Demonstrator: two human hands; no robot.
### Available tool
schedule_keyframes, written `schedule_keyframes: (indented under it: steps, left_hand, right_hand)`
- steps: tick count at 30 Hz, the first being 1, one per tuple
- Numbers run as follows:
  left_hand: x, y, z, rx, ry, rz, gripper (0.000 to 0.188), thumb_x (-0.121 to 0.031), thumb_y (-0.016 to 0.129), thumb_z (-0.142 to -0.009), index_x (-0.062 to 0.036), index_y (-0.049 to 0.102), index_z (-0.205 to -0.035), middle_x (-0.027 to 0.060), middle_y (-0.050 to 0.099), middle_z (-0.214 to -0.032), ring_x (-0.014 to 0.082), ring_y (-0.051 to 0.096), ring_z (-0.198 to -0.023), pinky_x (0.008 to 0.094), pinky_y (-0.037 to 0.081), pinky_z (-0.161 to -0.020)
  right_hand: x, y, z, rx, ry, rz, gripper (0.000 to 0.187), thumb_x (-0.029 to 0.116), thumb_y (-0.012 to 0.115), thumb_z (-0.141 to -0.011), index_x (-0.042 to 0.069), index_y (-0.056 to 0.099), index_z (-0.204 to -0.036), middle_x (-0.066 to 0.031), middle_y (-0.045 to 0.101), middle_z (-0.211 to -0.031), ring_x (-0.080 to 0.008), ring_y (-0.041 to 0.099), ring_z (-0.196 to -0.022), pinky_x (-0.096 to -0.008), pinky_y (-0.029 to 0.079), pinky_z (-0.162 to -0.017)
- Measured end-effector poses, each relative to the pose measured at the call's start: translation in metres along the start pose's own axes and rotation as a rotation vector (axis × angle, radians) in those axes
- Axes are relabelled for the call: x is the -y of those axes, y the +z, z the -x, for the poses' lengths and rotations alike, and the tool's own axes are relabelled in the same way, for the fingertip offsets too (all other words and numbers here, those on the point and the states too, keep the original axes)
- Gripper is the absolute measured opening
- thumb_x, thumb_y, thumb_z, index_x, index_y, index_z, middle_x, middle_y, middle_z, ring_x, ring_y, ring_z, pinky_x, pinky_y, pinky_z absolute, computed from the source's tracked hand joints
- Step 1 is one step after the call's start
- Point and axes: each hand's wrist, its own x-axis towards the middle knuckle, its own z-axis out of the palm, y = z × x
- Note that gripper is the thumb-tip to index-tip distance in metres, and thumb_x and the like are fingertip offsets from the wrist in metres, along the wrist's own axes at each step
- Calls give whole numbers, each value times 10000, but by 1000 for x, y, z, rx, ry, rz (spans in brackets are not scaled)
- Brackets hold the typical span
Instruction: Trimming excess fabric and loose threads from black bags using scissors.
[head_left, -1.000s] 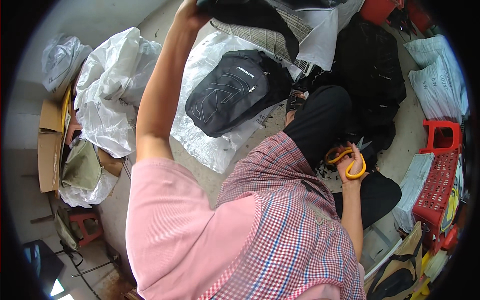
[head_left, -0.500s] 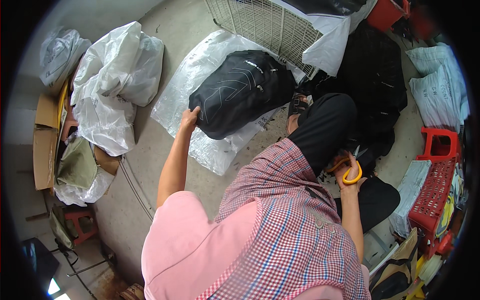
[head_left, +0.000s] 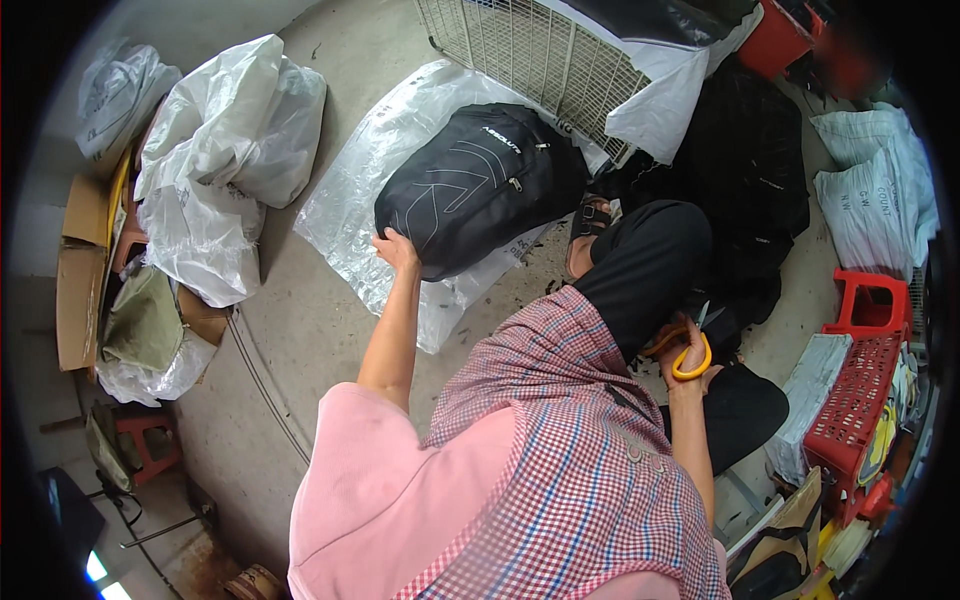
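A stuffed black backpack point(head_left: 465, 195) with pale line stitching and zips lies on a clear plastic sheet point(head_left: 340, 205) on the floor. My left hand point(head_left: 398, 250) grips its near left end, the fingertips at the fabric's edge. Down by my bent knee, my right hand point(head_left: 682, 365) holds scissors point(head_left: 692, 360) with orange-yellow handles. Their short metal blades point up and away, touching nothing that I can make out. More black bags point(head_left: 750, 170) are piled beyond my knee, their outlines hard to separate.
White plastic sacks point(head_left: 225, 150) and an open cardboard box point(head_left: 82, 300) stand at left. A wire cage point(head_left: 535, 65) rises behind the backpack. To the right are a red basket point(head_left: 855, 405), a red stool point(head_left: 872, 300) and a white woven sack point(head_left: 875, 190). Dark scraps litter the floor near my foot.
My left hand has shifted down and slightly right around the backpack's end. The backpack stays in nearly the same place, and the scissors remain in my right hand.
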Motion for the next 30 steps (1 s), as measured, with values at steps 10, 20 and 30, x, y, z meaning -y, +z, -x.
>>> schedule_keyframes:
  steps: [10,20,30]
  left_hand:
    - [-11,6,3,170,-197,94,418,-252,413,-882,66,541,-1120,271,596,-1068,436,554,-984,434,416,-904]
    - [-74,-13,-19,78,7,-81,483,-273,447,-881,31,440,-1257,248,473,-1241,429,450,-1134,481,344,-977]
    - [-179,-44,30,233,817,-326,729,-458,520,-871,-127,257,-1464,191,241,-1490,423,256,-1344,639,198,-1034]
  right_hand:
    - [-4,-10,-10,52,2,40,264,268,626,-844,50,605,-991,-115,576,-814,-224,553,-716,-326,430,-688]
    - [-16,1,-10,156,38,36,223,256,631,-823,51,591,-902,-103,548,-713,-206,529,-612,-308,410,-616]
    - [-8,-19,-16,32,12,147,222,260,598,-861,48,597,-928,-109,609,-733,-213,559,-585,-321,455,-553]
